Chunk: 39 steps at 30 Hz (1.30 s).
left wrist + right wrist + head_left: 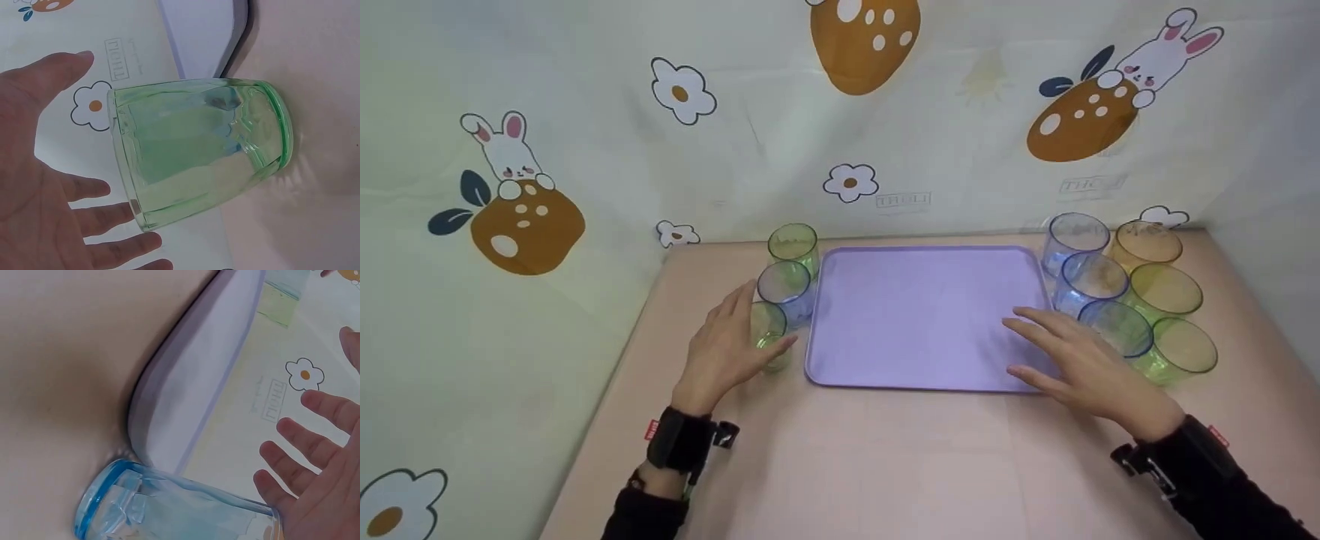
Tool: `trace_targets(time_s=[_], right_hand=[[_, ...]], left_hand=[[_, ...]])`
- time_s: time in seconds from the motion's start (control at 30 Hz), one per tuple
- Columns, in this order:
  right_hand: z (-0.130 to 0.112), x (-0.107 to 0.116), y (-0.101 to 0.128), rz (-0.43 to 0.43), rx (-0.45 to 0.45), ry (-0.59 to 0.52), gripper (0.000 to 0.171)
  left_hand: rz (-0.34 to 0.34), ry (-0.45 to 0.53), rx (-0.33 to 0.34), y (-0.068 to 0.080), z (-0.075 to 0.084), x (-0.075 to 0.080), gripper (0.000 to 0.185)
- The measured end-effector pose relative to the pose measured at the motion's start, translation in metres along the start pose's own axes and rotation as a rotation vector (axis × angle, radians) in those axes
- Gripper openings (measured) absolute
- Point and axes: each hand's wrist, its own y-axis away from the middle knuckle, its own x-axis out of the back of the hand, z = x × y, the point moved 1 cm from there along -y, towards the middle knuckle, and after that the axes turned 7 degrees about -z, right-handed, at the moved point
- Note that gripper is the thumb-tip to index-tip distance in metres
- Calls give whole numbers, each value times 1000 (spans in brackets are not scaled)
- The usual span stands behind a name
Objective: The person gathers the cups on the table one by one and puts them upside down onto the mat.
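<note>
My left hand (pixel 724 345), fingers spread, hovers beside the nearest clear green cup (pixel 769 321) of the left row. In the left wrist view, that cup (pixel 185 152) stands upright with its rim near the fingertips and the thumb held away. My right hand (pixel 1084 364) reaches over the right edge of a purple tray (pixel 922 322), its fingers extended and apart, nothing held. Next to it stands the nearest clear blue cup (pixel 1117 330). The right wrist view has the blue cup (pixel 185 512) low in frame, its rim close to the little finger.
Behind the left green cup stand a blue cup (pixel 785 292) and another green cup (pixel 793 247). Right of the tray are two more blue cups (pixel 1091 281), an amber cup (pixel 1147 244) and two yellow-green cups (pixel 1181 349). A patterned cloth (pixel 765 150) hangs behind the table (pixel 885 465).
</note>
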Motion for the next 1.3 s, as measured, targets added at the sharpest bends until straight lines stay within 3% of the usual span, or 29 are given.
trace_targets(time_s=[0.2, 0.47, 0.7, 0.9, 1.3], right_hand=[[-5, -4, 0, -15, 38, 17, 60], [-8, -17, -2, -119, 34, -4, 54], [0, -28, 1, -179, 40, -83, 33], [7, -35, 9, -161, 60, -130, 20], [8, -35, 9, -191, 58, -169, 16]], left_hand=[[-8, 12, 25, -2, 1, -2, 109], [-32, 2, 63, -1, -1, -3, 109], [-25, 5, 64, -1, -1, -6, 100], [-10, 8, 57, -1, -1, -8, 95], [-15, 18, 68, -3, 0, -6, 92]])
